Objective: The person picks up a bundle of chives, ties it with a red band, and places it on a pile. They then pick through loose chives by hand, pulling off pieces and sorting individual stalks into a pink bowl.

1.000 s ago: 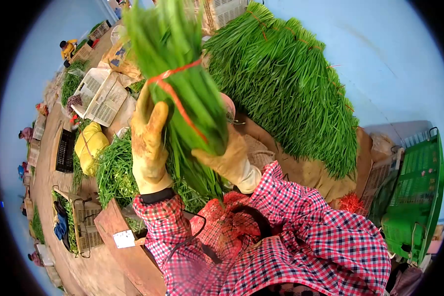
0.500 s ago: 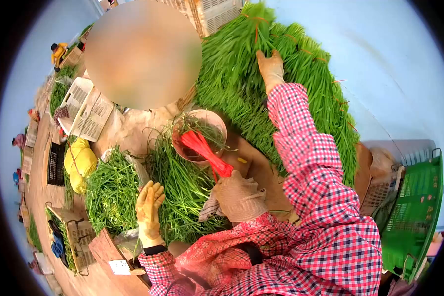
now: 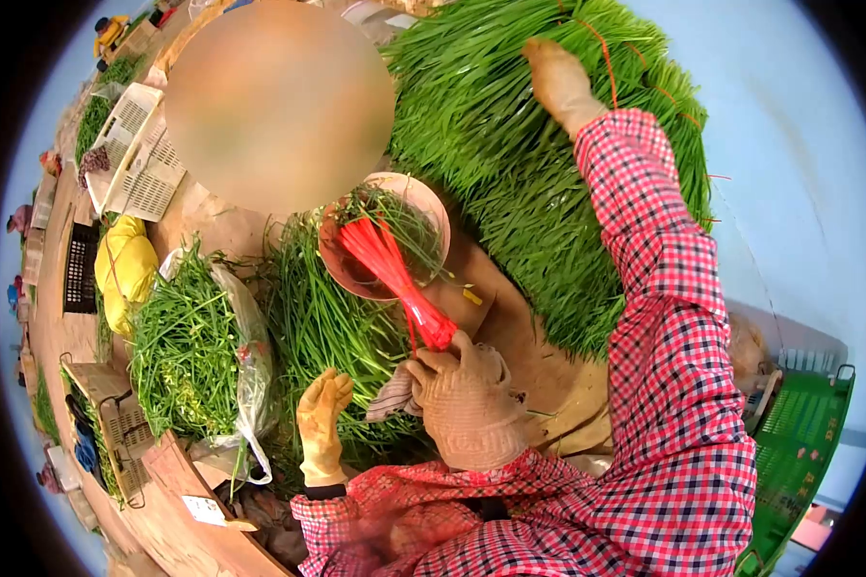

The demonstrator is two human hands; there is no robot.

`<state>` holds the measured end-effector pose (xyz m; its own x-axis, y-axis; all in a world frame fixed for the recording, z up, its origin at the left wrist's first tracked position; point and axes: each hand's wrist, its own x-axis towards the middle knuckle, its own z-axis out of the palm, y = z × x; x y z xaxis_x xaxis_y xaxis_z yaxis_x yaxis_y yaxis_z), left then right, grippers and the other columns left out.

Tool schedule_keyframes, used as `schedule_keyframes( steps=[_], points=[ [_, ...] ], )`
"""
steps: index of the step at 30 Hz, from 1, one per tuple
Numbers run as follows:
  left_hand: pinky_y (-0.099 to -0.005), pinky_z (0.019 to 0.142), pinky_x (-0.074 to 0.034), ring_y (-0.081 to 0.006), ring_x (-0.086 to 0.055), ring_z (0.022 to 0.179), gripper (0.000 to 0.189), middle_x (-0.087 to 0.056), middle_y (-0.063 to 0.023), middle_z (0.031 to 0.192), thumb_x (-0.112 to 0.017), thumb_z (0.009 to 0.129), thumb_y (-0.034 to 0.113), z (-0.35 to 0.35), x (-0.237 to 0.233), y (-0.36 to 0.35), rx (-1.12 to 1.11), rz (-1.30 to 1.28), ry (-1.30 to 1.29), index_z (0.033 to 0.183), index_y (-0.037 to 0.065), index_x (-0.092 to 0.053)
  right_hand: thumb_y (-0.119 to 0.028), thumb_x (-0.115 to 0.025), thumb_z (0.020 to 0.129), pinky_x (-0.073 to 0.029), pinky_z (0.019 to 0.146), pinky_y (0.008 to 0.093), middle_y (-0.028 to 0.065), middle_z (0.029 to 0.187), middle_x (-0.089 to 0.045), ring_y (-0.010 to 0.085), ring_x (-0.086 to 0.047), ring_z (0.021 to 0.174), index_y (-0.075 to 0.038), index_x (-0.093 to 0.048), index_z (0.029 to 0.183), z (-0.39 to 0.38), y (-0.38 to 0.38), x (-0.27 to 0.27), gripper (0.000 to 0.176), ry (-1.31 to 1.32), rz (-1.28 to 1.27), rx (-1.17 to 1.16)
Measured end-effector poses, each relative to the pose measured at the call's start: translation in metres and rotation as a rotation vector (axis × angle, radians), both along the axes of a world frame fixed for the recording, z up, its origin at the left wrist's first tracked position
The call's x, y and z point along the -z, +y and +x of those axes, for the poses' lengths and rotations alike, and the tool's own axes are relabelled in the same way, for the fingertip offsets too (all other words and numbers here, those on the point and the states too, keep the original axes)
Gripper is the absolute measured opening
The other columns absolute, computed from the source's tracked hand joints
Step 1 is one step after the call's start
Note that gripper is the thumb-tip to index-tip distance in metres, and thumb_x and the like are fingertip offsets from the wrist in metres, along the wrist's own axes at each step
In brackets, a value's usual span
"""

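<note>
My right hand (image 3: 560,85), in a tan glove, reaches over the pile of long green leafy stalks (image 3: 539,212), touching the top beside an orange-red tie (image 3: 606,58). Its fingers look extended, though their tips are partly among the leaves. Raised near my lap, my left hand (image 3: 322,428) wears a yellowish glove; its fingers curl loosely and hold nothing. Between my arms, a bundle of red strands (image 3: 394,274) sticks out from a brown textured, glove-like cloth (image 3: 471,399). What lies under that cloth is hidden. The strands overlap a pinkish bowl (image 3: 438,216) containing green scraps.
Loose green stalks (image 3: 318,327) lie left of the bowl, next to a plastic bag of greens (image 3: 188,351). A yellow sack (image 3: 125,269), white crates (image 3: 144,163) and a green crate (image 3: 803,452) stand around. Another person (image 3: 111,34) is far off.
My view has shifted, bringing the pile closer. My right hand has moved further over the stalks. The fingers of my left hand have curled more, and that hand sits lower and further right.
</note>
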<state>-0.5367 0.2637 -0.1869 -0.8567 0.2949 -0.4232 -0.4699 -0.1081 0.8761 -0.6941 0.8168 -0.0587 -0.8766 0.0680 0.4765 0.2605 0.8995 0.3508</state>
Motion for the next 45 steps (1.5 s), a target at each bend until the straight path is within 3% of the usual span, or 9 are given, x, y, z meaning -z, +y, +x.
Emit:
schedule_keyframes(
  steps=[4,6,12,17,18,21,32,38,45],
  points=[
    [-0.0338,0.089,-0.047,-0.0237,-0.06,0.098,0.049,-0.061,-0.0167,0.106,-0.057,0.091,0.028,0.001,0.008,0.023,0.031,-0.04,-0.012,0.121,-0.01,-0.047,0.001,-0.049,0.076,-0.044,0.094,0.0346,0.01,0.12,-0.057,0.0271,-0.053,0.113,-0.014,-0.053,0.122,-0.021,0.044,-0.018,0.048,0.036,0.325,0.189],
    [-0.0335,0.089,-0.047,-0.0235,-0.06,0.098,0.048,-0.061,-0.0172,0.107,-0.056,0.092,0.027,0.0,0.015,0.029,0.062,-0.057,-0.021,0.121,-0.01,-0.047,-0.018,-0.051,0.088,-0.051,0.068,0.0382,0.0175,0.104,-0.061,0.0275,-0.062,0.085,0.001,-0.057,0.111,-0.005,0.028,-0.033,0.031,0.237,-0.162,0.362],
    [-0.0271,0.087,-0.047,-0.0201,-0.06,0.097,0.033,-0.063,-0.0151,0.103,-0.055,0.091,0.015,-0.041,-0.003,0.093,0.109,-0.183,0.068,0.116,-0.007,-0.054,-0.013,-0.051,0.086,-0.048,0.074,0.0426,0.0172,0.102,-0.059,0.0309,-0.059,0.089,0.001,-0.06,0.097,-0.006,0.027,-0.008,0.02,0.348,0.218,-0.164],
    [-0.0249,0.082,-0.047,-0.0149,-0.062,0.093,0.027,-0.066,-0.0129,0.101,-0.052,0.091,0.015,-0.119,-0.006,0.212,0.195,-0.019,0.49,0.111,-0.002,-0.061,-0.012,-0.048,0.086,-0.043,0.04,0.033,0.0077,0.056,-0.045,0.0188,-0.049,0.044,-0.003,-0.045,0.068,-0.025,0.048,-0.007,0.021,0.165,0.259,0.272],
    [-0.0264,0.085,-0.046,-0.015,-0.059,0.095,0.03,-0.064,-0.0102,0.106,-0.051,0.094,0.019,-0.137,-0.024,0.236,0.363,-0.141,0.542,0.113,-0.002,-0.059,-0.017,-0.046,0.089,-0.051,0.059,0.0366,0.0129,0.076,-0.059,0.0241,-0.06,0.067,0.0,-0.056,0.083,-0.047,0.082,0.038,0.02,0.463,0.98,0.767],
    [-0.0243,0.082,-0.047,-0.0135,-0.06,0.091,0.028,-0.066,-0.0093,0.1,-0.053,0.093,0.02,-0.171,-0.009,0.31,0.347,-0.017,0.715,0.107,-0.002,-0.061,-0.023,-0.044,0.093,-0.029,0.105,0.0403,0.006,0.137,-0.044,0.0243,-0.034,0.129,-0.009,-0.052,0.126,-0.007,0.075,0.004,0.037,0.016,-0.236,0.199],
    [-0.0204,0.057,-0.047,-0.0096,-0.058,0.058,0.024,-0.066,-0.0066,0.073,-0.061,0.087,0.021,-0.213,0.024,0.39,0.156,0.131,0.337,0.097,0.0,-0.064,-0.016,-0.039,0.093,-0.025,0.108,0.032,0.002,0.143,-0.036,0.0183,-0.026,0.134,-0.012,-0.038,0.137,-0.02,0.111,0.054,0.044,-0.043,0.476,0.31],
    [-0.0173,0.054,-0.045,-0.0073,-0.057,0.057,0.024,-0.067,-0.0058,0.074,-0.066,0.082,0.019,-0.216,0.028,0.399,0.333,-0.053,0.325,0.096,0.0,-0.065,-0.017,-0.04,0.095,-0.035,0.102,0.0291,0.0036,0.138,-0.042,0.0184,-0.042,0.125,-0.011,-0.037,0.136,-0.056,0.2,0.111,0.042,0.378,-1.954,-1.127],
    [-0.0195,0.052,-0.047,-0.0107,-0.061,0.062,0.029,-0.067,-0.0108,0.076,-0.065,0.083,0.012,-0.23,0.046,0.418,0.397,-0.099,0.478,0.103,-0.007,-0.058,-0.017,-0.043,0.094,-0.038,0.101,0.0293,0.006,0.132,-0.049,0.0186,-0.046,0.121,-0.01,-0.041,0.133,-0.038,0.166,0.098,0.039,0.195,-2.515,-1.478]
  ],
)
